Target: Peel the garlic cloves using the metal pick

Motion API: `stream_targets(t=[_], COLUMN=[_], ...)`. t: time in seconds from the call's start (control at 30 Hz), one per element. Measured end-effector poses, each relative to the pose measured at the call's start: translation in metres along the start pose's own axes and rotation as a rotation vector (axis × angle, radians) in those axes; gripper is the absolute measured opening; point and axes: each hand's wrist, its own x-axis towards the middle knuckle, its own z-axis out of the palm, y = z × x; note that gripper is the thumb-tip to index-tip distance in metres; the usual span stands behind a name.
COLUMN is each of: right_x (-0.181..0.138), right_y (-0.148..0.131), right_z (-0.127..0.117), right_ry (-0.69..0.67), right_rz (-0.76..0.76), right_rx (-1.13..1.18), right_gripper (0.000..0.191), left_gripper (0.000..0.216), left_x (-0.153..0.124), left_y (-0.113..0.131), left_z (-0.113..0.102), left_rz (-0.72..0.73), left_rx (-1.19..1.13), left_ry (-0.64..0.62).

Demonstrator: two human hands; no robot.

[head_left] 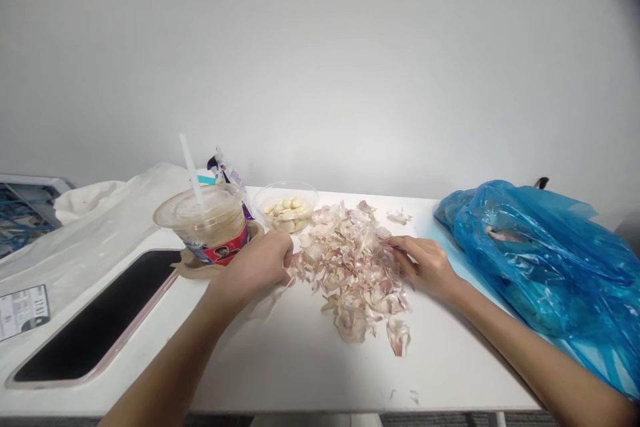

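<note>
A loose heap of garlic skins (350, 260), pale with pinkish edges, lies in the middle of the white table (280, 373). My left hand (265, 257) is at the heap's left side, its fingers curled closed; what they hold is hidden behind the knuckles. On the opposite side my right hand (425, 263) reaches into the edge of the heap, fingertips and thumb closing on garlic skins. Behind my left hand, a clear plastic bowl (287, 210) contains several peeled garlic cloves (287, 209).
A large lidded drink cup (217, 240) with a straw stands in a cardboard holder, close to my left forearm. A phone (95, 323) and a clear plastic bag (115, 223) lie farther left. At right is a blue plastic bag (540, 267). A wall (320, 67) rises behind the table.
</note>
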Motion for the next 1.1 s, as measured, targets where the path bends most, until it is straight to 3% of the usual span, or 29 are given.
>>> stream_targets(t=[0.2,0.33,0.6,0.8,1.1], right_x=[0.001,0.002,0.004,0.003,0.000], right_y=[-0.002,-0.002,-0.001,-0.005,-0.010], right_z=[0.001,-0.001,-0.001,0.004,0.005], right_ry=[0.007,0.011,0.013,-0.006,0.051], right_rz=[-0.018,-0.030,-0.034,-0.064,-0.109], right_rx=[0.005,0.009,-0.025,-0.043,-0.031], right_gripper=[0.016,0.017,0.015,0.013,0.017], left_gripper=[0.016,0.017,0.014,0.019,0.020], left_x=[0.007,0.006,0.006,0.015,0.010], left_y=[-0.003,-0.004,-0.003,0.022,0.050], left_z=[0.005,0.005,-0.005,-0.008,0.005], left_rz=[0.048,0.108,0.180,0.195,0.186], left_rx=[0.015,0.014,-0.140,-0.419,-0.890], left_ry=[-0.102,-0.100,0.052,0.253,0.317])
